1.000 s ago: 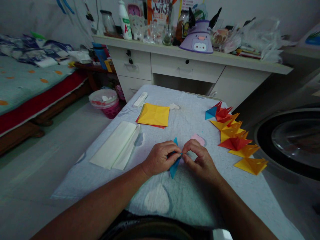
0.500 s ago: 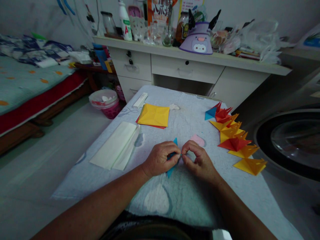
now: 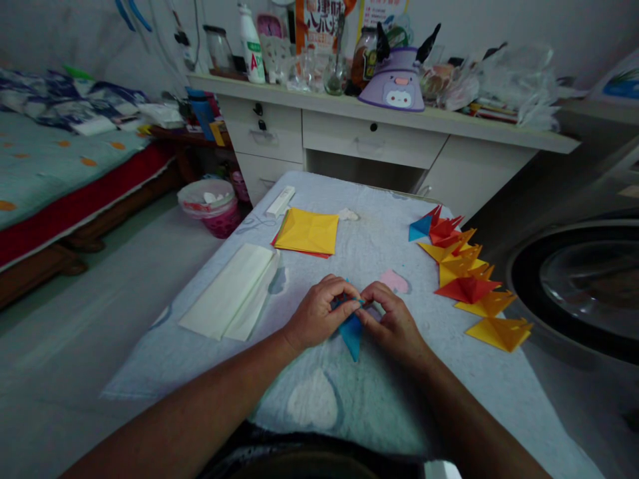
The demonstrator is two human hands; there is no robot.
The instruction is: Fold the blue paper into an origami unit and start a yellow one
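A blue piece of folded paper [image 3: 352, 338] is held between my hands above the near part of the cloth-covered table. My left hand [image 3: 322, 311] pinches it from the left, with thumb and fingers closed. My right hand [image 3: 392, 316] pinches its upper right part near the left fingertips. One pointed end of the paper hangs down toward me; the fingers hide much of the rest. To the right, several folded paper cranes [image 3: 469, 289] in yellow, red and blue stand in a row along the table edge.
A stack of square paper [image 3: 307, 231], yellow on top, lies beyond my left hand. Nearer are folded white sheets [image 3: 232, 293]; a small white box [image 3: 280, 201] lies at the far left. A cluttered white desk [image 3: 374, 143] stands behind, a washing machine [image 3: 579, 286] at right.
The blue folded paper has turned, and more of its lower point now shows between my hands. Both hands have shifted only slightly, with the right fingers closer over the paper.
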